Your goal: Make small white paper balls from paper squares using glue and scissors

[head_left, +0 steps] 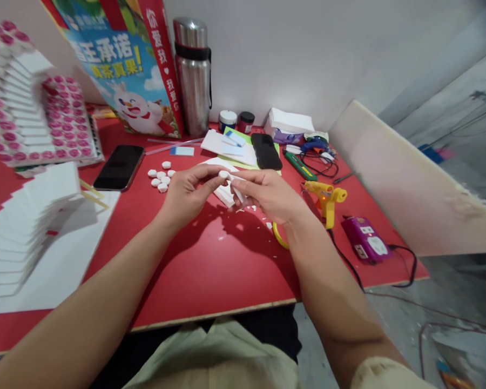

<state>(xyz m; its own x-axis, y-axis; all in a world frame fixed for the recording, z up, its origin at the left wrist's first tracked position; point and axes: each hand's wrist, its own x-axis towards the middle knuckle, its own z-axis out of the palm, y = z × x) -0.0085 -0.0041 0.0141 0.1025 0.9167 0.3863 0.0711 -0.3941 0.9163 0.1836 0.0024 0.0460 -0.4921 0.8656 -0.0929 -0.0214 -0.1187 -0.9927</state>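
Over the middle of the red table, my left hand pinches a small white piece between thumb and index finger. My right hand is closed around a white strip, whose upper end meets that piece; I cannot tell whether they are joined. Left of my hands lies a cluster of small white faceted pieces, several in number. Beneath my fingers are a white slab and scattered white scraps. A yellow loop, partly hidden, shows beside my right wrist.
A yellow glue gun stands at right near a purple power socket, cords trailing. Two phones, a steel flask and a printed bag are behind. White stepped models occupy the left; the table's edge faces me.
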